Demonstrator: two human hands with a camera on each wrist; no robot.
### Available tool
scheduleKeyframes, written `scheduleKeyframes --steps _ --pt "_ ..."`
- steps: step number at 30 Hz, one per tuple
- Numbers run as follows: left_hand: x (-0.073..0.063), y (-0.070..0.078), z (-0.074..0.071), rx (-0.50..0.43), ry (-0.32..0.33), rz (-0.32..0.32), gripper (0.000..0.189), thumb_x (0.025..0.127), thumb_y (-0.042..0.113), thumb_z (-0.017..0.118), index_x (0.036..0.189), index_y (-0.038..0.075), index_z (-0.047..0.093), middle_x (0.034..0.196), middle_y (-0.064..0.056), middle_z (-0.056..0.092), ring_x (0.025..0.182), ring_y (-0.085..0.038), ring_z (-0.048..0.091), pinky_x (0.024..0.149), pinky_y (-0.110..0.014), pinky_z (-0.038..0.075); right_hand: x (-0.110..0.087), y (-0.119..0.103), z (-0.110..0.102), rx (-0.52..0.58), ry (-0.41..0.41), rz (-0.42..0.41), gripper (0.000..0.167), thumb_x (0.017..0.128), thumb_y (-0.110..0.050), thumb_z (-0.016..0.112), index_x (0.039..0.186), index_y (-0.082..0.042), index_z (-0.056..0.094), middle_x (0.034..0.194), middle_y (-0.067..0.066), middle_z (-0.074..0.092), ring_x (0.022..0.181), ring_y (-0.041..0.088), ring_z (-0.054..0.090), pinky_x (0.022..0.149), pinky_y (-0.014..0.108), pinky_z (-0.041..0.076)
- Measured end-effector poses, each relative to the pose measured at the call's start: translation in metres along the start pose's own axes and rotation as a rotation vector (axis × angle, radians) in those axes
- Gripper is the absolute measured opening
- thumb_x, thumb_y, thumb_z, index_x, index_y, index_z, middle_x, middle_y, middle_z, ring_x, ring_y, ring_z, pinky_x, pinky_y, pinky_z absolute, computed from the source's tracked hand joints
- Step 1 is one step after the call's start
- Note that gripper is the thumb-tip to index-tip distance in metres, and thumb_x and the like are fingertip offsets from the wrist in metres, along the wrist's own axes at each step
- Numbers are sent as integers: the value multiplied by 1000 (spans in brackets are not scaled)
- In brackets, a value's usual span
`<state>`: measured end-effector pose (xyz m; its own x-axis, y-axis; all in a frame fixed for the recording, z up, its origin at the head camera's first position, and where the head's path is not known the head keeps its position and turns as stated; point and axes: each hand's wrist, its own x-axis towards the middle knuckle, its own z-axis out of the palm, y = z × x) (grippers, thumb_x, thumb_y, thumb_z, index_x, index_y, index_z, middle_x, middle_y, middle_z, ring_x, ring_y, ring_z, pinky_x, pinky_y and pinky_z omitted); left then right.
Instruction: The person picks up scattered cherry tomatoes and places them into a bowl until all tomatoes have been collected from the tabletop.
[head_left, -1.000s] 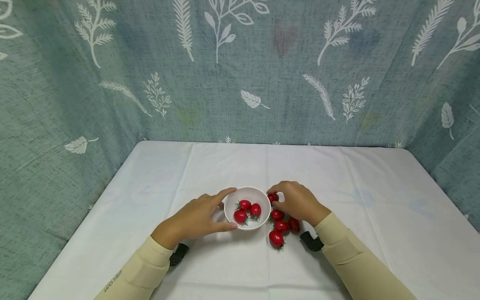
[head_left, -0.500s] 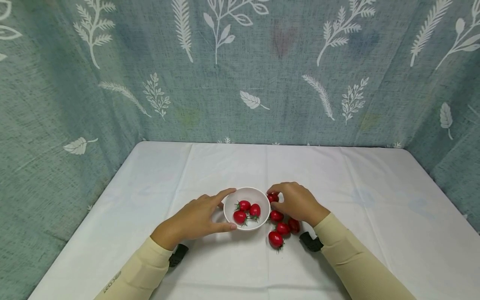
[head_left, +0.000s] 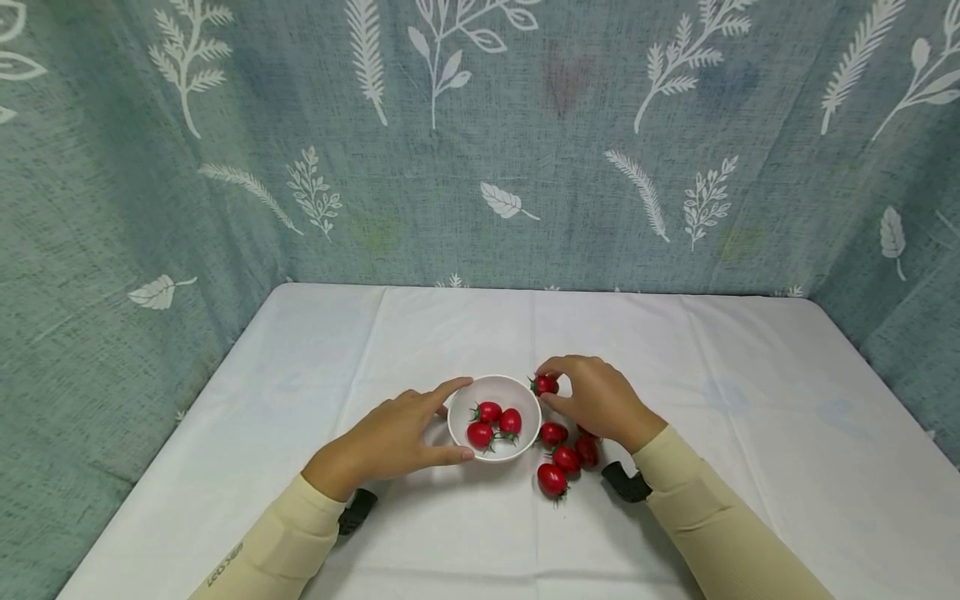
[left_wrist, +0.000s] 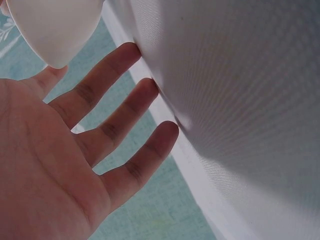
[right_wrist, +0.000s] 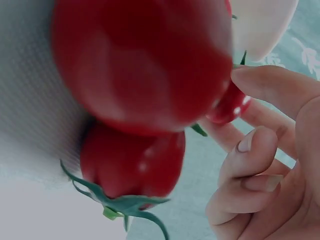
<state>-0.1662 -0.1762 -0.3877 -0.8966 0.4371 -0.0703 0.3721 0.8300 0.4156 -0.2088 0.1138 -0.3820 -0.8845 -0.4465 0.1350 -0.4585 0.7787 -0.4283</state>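
A white bowl (head_left: 491,388) with several small red tomatoes (head_left: 511,421) inside stands at mid-table. My left hand (head_left: 393,433) holds it from the left, index finger at the far rim and thumb at the near rim. In the left wrist view the other fingers (left_wrist: 111,131) spread out below the bowl (left_wrist: 59,30), their tips at the cloth. Just right of the rim, my right hand (head_left: 600,402) pinches a cherry tomato (head_left: 545,384) between thumb and index finger; its green stem points toward the bowl. In the right wrist view this held tomato (right_wrist: 231,106) shows partly behind the thumb.
Several loose cherry tomatoes (head_left: 552,480) lie on the white tablecloth (head_left: 450,533) right of the bowl, below the right hand. Two of them loom large in the right wrist view, one with green sepals (right_wrist: 131,202). A patterned green curtain (head_left: 465,150) hangs behind the table.
The right hand has risen slightly away from the person with the pinched tomato, whose green stem now shows. One loose tomato shifted a little right. Left hand and bowl stay in place.
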Motion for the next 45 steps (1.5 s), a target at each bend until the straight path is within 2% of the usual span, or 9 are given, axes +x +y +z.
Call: scheduleKeyframes --steps 11,18,30,37,45 --pt "-1 2 -1 -3 -14 -11 93 77 75 68 155 40 30 120 5 69 111 -19 57 91 -47 49 -2 -5 -5 31 62 -51 32 87 -19 79 118 -15 72 111 0 74 105 24 69 88 41 56" --pt "-1 0 0 1 -6 6 94 78 75 67 155 39 30 120 4 69 110 -19 58 90 -47 49 -4 -11 -6 23 77 -58 35 86 -20 80 119 -14 72 114 1 74 108 24 69 90 42 56" --pt "0 -1 0 9 -5 22 94 78 78 64 156 39 28 120 3 69 111 -21 58 89 -47 50 -8 -25 -7 31 110 -101 34 87 -21 80 119 -15 72 114 0 73 107 22 70 89 41 57" --pt "0 0 -1 8 -4 25 94 78 77 64 156 38 29 119 4 70 110 -20 58 88 -47 50 -9 -31 -4 20 107 -140 35 87 -23 80 120 -16 72 115 -2 74 108 20 70 90 40 57" --pt "-1 1 -2 8 -6 24 94 78 77 64 156 38 29 120 3 69 110 -20 58 88 -47 50 -12 -40 2 12 46 -119 37 87 -28 79 121 -17 71 117 -2 73 110 18 69 94 43 54"
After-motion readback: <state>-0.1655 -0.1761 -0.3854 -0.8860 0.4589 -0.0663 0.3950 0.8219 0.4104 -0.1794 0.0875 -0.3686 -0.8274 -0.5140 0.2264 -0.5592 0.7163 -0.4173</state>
